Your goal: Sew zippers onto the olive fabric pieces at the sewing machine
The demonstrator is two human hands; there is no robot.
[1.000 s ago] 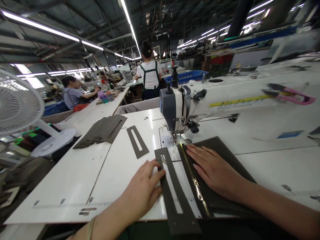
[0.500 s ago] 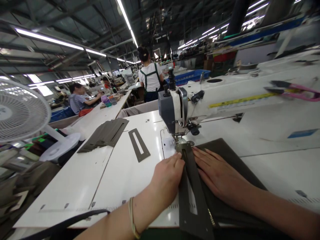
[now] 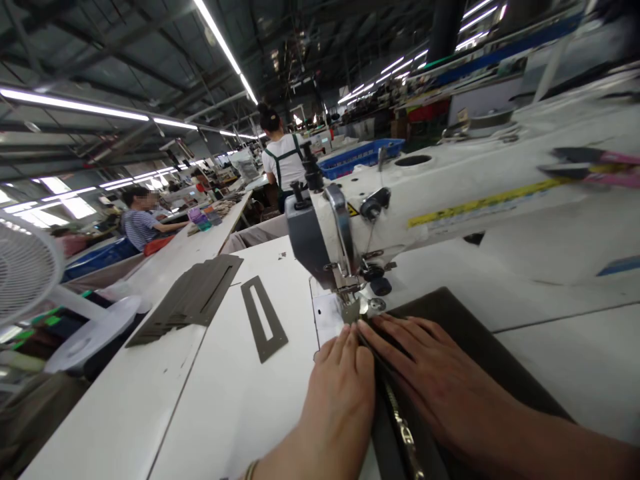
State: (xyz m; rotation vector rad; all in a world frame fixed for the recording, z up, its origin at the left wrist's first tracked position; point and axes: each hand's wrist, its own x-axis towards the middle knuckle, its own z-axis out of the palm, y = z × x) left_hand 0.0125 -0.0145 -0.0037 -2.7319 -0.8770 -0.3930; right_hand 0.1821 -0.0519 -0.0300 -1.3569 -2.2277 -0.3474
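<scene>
Under the needle area of the sewing machine (image 3: 320, 233) lies a slotted olive-grey piece, its upper end by the presser foot. My left hand (image 3: 343, 387) presses flat on this piece, fingers stretched toward the foot. Beside it my right hand (image 3: 430, 367) lies spread on the dark olive fabric (image 3: 480, 347). A gold zipper (image 3: 406, 437) runs between the hands toward the front edge. Left of the machine a loose slotted piece (image 3: 264, 320) lies on the white table (image 3: 215, 400), near a fanned stack of similar pieces (image 3: 187, 300).
A white fan (image 3: 30, 267) stands at the left, above dark cloth. Pink-handled scissors (image 3: 600, 167) and a yellow tape (image 3: 480, 203) lie on the machine arm. Two people (image 3: 284, 157) work farther back, near a blue basket (image 3: 363, 157).
The view has shifted closer to the machine. My left hand has flattened, its fingers now stretched and nearer my right hand. More of the gold zipper shows, with its metal pull.
</scene>
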